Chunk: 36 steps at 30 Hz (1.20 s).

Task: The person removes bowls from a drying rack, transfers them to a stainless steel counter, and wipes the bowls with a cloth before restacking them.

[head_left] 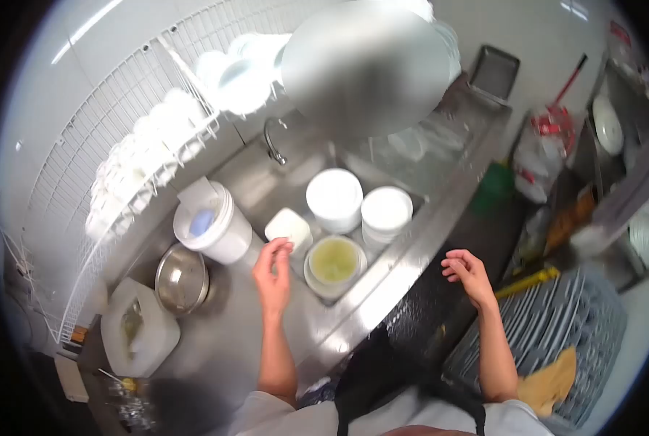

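My left hand (pixel 272 275) is over the sink's left edge, fingers loosely curled and holding nothing. Its fingertips overlap the near edge of a small white square-shaped tub (pixel 288 225). Just right of that hand stands a round container of yellow-green liquid (pixel 334 261). Two white round tubs (pixel 334 200) (pixel 387 212) are behind it in the sink. My right hand (pixel 467 275) hangs in the air right of the counter, over the dark floor, with its fingers slightly bent and nothing in them.
A white bucket (pixel 230 232) with a blue thing inside, a steel bowl (pixel 182 280) and a whitish jug (pixel 139 327) line the left counter. A faucet (pixel 273 142) rises behind the sink. Dish racks (pixel 143 167) hang above. Grey crates (pixel 557 327) stand at right.
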Tool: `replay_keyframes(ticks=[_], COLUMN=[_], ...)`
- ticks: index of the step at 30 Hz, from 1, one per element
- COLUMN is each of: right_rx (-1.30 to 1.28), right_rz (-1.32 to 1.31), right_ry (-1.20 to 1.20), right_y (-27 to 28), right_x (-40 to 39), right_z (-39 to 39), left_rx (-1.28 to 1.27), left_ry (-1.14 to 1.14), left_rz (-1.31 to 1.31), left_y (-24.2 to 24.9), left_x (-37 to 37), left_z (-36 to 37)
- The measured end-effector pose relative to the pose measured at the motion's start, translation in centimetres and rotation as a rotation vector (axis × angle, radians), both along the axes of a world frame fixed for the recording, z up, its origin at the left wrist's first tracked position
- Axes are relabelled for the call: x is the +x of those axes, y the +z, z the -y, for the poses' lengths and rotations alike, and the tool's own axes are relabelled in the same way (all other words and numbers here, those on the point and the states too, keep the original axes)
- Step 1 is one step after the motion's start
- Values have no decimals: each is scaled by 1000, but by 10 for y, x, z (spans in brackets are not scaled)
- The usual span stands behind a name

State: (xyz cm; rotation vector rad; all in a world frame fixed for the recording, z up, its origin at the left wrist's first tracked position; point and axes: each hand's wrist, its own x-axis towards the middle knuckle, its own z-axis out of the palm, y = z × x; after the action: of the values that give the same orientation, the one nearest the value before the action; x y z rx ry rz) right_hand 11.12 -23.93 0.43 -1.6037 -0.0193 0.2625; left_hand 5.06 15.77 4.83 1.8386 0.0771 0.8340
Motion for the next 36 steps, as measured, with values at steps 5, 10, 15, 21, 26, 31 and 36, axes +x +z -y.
replay_keyframes(ticks=[5, 10, 15, 21, 26, 31, 36], right_rx=[20, 113, -84, -534, -334, -445, -651], right_rz=[240, 624, 1186, 650, 384, 1211, 1396], right_ry=[69, 375, 262, 628, 908, 869, 881], right_y=[94, 231, 314, 339, 338, 323, 324], right_x=[129, 276, 414, 495, 492, 530, 528], right_z=[-40, -154, -322, -468, -494, -554, -575], left_rx=[621, 1052, 1277, 873, 803, 763, 651], left_ry=[-4, 359, 539, 476, 496, 453, 568], left_rz=[227, 255, 18, -586, -663, -501, -430], left_y=[125, 219, 256, 279, 282, 267, 260], left_x=[105, 201, 272, 317, 330, 346, 347], left_z=[9, -16, -34, -19, -9, -5, 6])
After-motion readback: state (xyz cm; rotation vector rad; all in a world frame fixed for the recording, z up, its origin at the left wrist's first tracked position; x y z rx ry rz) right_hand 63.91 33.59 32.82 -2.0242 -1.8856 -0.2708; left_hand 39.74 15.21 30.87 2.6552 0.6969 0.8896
